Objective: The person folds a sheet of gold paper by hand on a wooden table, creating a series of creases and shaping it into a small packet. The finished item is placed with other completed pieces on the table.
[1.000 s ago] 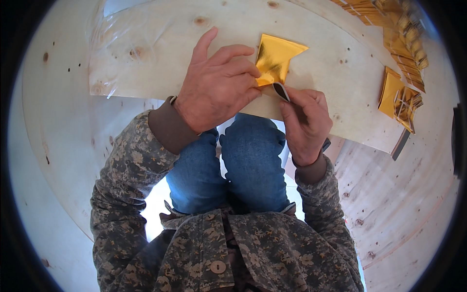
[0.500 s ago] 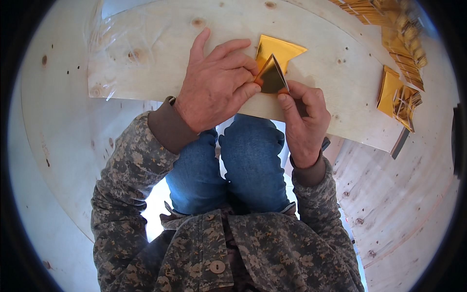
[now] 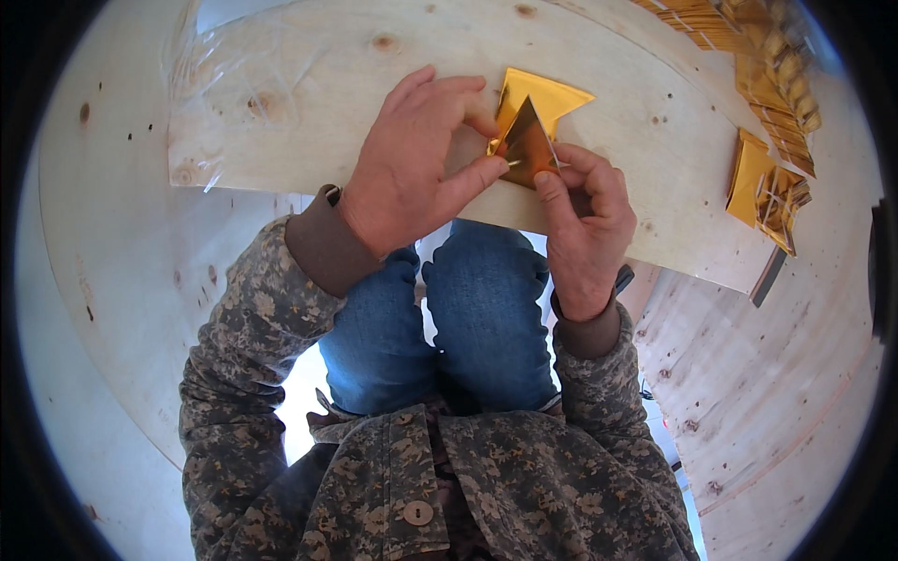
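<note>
A folded piece of shiny gold foil paper [image 3: 528, 140] stands as a pointed triangle between my hands, above the near edge of the board. My right hand [image 3: 589, 217] pinches its lower right corner, thumb in front and fingers behind. At its left edge is my left hand [image 3: 412, 154], with thumb and forefinger closed round the lower left corner; the other fingers are curled and partly hidden. Just behind lies more flat folded gold paper [image 3: 561, 93] on the pale wooden board [image 3: 327, 140], partly covered by the piece I hold.
To the right lies a small pile of folded gold pieces [image 3: 745, 178]. Beyond it, a long row of gold folded paper [image 3: 781, 122] curves along the far right. Clear plastic film [image 3: 238, 103] is on the board's left part. My knees [image 3: 486, 299] are under the near edge.
The gold triangle has turned slightly, showing more of its front face. My left fingers have drawn in and shifted along its left edge. The right hand keeps its pinch.
</note>
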Available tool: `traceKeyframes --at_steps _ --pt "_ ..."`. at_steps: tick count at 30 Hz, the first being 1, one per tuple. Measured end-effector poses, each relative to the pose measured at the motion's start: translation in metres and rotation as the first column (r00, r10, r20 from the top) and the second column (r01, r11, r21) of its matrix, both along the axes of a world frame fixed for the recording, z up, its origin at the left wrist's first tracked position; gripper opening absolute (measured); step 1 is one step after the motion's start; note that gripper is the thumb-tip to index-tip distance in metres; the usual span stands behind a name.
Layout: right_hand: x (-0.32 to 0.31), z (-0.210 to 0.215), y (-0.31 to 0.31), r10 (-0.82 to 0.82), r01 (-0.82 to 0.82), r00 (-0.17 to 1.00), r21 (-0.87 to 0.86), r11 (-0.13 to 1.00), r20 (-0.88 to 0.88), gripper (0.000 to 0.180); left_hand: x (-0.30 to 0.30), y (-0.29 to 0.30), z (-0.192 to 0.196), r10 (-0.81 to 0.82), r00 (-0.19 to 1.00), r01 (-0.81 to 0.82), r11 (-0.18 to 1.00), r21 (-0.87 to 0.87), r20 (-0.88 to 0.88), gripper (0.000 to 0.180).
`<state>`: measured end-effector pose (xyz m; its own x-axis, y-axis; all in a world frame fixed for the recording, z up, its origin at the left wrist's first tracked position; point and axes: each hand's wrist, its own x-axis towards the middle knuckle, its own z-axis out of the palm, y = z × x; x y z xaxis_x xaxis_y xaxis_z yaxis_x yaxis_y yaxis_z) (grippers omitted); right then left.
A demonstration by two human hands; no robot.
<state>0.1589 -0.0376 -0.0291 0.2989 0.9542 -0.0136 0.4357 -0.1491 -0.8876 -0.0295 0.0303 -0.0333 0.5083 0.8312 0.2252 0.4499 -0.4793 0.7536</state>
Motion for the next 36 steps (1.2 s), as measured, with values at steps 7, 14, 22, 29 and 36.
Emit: traceKeyframes --at_steps 7,14,22,29,36 --pt "0.0 -0.003 0.001 -0.001 0.001 1.0 0.012 1.0 -0.032 0.032 0.004 0.002 -0.004 0.016 1.0 -0.016 0.999 0.041 -0.003 0.022" --pt "0.002 -0.002 0.005 0.032 -0.031 0.999 -0.01 0.999 0.042 0.031 0.007 -0.001 -0.001 0.021 0.998 -0.016 0.996 0.086 -0.06 0.023" --pt "0.007 -0.002 0.006 0.017 -0.017 1.0 0.002 1.0 0.024 0.029 0.009 0.003 -0.007 -0.027 0.993 0.055 0.966 0.252 -0.113 0.026" --pt "0.027 0.003 0.018 0.033 -0.031 0.997 -0.027 0.999 0.065 0.024 0.013 -0.001 -0.004 -0.048 0.978 0.098 0.964 0.245 -0.203 0.036" --pt "0.015 -0.005 0.017 -0.059 0.059 0.998 0.005 0.998 -0.022 0.018 0.013 -0.001 -0.004 -0.07 0.971 0.121 0.969 0.215 -0.227 0.039"
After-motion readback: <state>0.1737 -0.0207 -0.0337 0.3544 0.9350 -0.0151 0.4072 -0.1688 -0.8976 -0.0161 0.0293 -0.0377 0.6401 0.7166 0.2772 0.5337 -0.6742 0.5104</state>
